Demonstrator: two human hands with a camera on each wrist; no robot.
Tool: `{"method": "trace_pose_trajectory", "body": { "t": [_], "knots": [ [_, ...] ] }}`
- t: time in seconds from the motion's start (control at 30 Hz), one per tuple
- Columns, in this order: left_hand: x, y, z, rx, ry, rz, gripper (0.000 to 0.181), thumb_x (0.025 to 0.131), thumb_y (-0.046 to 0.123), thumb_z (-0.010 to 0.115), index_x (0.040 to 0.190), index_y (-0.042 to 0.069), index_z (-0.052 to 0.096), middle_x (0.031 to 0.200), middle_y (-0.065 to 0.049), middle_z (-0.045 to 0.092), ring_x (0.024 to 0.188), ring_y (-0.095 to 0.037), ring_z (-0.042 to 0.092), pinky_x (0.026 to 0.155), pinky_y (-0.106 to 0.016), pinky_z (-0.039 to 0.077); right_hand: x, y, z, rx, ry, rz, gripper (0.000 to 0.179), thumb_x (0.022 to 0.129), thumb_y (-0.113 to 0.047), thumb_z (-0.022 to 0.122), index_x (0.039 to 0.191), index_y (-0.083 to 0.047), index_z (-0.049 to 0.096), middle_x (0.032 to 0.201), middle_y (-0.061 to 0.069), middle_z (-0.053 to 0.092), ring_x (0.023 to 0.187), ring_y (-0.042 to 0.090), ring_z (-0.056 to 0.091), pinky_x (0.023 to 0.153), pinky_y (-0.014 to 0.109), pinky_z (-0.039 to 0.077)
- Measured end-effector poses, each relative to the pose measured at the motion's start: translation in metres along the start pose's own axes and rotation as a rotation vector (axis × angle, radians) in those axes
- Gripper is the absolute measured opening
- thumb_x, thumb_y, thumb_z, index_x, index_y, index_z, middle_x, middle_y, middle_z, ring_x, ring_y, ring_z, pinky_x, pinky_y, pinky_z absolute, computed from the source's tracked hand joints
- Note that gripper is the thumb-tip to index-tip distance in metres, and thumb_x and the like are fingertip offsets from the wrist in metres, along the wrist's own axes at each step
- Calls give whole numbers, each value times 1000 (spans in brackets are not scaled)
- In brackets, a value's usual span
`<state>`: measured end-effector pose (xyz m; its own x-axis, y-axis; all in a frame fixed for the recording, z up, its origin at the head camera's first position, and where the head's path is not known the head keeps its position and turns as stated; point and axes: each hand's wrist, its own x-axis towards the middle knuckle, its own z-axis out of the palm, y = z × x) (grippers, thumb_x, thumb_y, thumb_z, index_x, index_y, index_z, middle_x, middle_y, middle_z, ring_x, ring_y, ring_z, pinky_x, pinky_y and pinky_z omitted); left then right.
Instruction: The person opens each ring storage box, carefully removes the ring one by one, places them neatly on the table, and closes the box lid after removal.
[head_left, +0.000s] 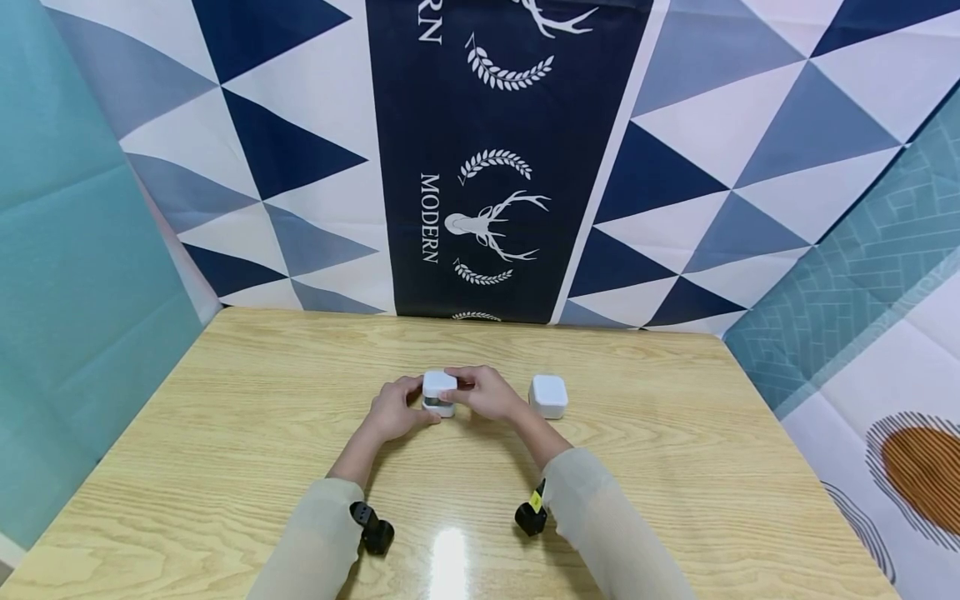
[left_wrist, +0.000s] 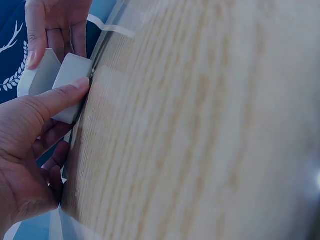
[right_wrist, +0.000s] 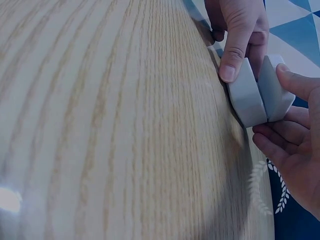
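Observation:
A small white box with rounded corners is parted into a lid and a base, near the middle of the table. My left hand grips the base low on the wood, thumb on its near side and fingers behind. From the right, my right hand pinches the lid between thumb and fingers. The lid leans at an angle to the base, and a gap shows between them in both wrist views. What lies inside the box is hidden.
A second white rounded box stands shut to the right of my right hand, on the wooden table. Behind the table's far edge hangs a patterned cloth. Teal cloth hangs along the left side.

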<state>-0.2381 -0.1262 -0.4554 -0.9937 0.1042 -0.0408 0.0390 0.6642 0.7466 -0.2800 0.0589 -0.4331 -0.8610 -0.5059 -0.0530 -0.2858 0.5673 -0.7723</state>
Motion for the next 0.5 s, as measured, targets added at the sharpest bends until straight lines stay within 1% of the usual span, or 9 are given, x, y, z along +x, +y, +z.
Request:
{"method": "trace_pose_trajectory", "body": {
  "t": [0.33,0.5],
  "knots": [
    [-1,0,-1,-4,-2,-2,71,76,29,78,137,10,48,133,-9,54,128,-34,43,103,-52,35,0,-1,0,-24,4,0,52,86,-33,66,131,-8,55,123,9,63,108,18,61,90,35,49],
    [-1,0,-1,-10,-4,-2,71,76,29,78,137,10,48,133,-10,54,128,-33,44,103,-52,35,0,-1,-1,-44,7,-35,54,86,-36,65,129,-5,56,122,12,64,107,17,62,88,32,50]
  ]
}}
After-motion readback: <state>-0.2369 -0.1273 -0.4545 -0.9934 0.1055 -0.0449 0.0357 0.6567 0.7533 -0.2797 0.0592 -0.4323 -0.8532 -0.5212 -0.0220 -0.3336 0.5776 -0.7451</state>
